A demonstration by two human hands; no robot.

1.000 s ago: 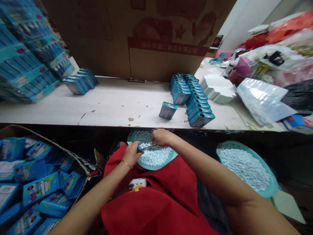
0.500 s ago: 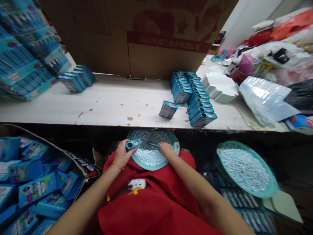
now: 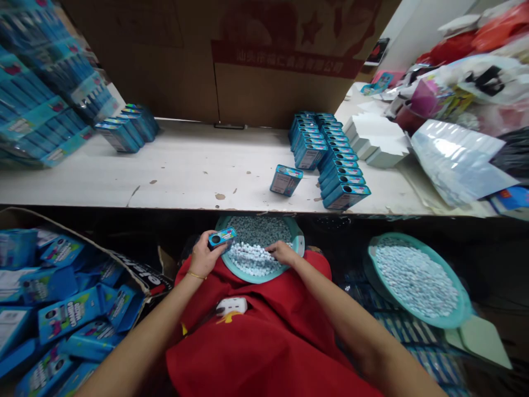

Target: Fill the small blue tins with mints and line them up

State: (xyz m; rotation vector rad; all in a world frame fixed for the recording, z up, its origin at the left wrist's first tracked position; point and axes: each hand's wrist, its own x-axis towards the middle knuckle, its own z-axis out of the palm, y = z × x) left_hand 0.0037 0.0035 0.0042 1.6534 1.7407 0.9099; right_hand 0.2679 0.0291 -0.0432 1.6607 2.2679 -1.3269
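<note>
In my left hand (image 3: 203, 255) is a small blue candy box (image 3: 222, 237), its printed end with a dark round spot facing up. It is over the left rim of a turquoise basin (image 3: 243, 277) on my lap. Small pale blue and white candies (image 3: 260, 225) fill this basin. My right hand (image 3: 283, 253) is closed at the basin's right side, on the end of a thin scoop. The scoop is mostly hidden beneath a raised band of candies (image 3: 252, 252) that stretches toward the box.
Blue boxes stand in rows (image 3: 341, 165) on the white table (image 3: 198, 176), with one single box (image 3: 286, 180) nearer its edge. A carton of loose boxes (image 3: 68, 314) sits at left. A second basin of candies (image 3: 417, 281) is at right. A large cardboard box (image 3: 281, 94) rises behind.
My left hand has raised the box slightly and shifted it left. The scoop, seen as a thin strip before, now lies under heaped candies, with my right hand lower and fingers pointing left.
</note>
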